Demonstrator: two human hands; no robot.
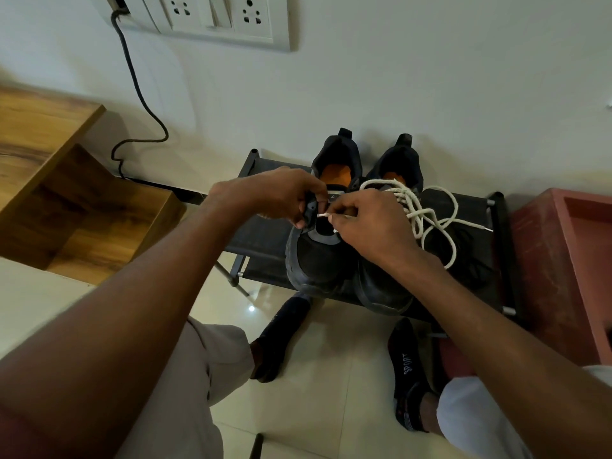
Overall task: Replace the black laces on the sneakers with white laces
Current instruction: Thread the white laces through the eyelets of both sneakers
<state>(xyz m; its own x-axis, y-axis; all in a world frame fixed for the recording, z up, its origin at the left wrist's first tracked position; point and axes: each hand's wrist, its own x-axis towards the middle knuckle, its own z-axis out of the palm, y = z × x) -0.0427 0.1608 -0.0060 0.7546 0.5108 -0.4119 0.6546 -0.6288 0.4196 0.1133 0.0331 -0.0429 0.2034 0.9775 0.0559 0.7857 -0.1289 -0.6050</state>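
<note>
— Where are the sneakers?
— Both sit on the rack (265, 233). My left hand (281, 193) grips the left sneaker's (314, 256) eyelet flap; my right hand (364, 223) pinches the white lace (427, 213) tip.

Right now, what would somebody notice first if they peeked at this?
Probably the two hands, left hand and right hand, meeting in the middle over the left black sneaker on a low dark rack. Next, the white lace looped in a loose tangle over the right sneaker, bright against all that black.
</note>
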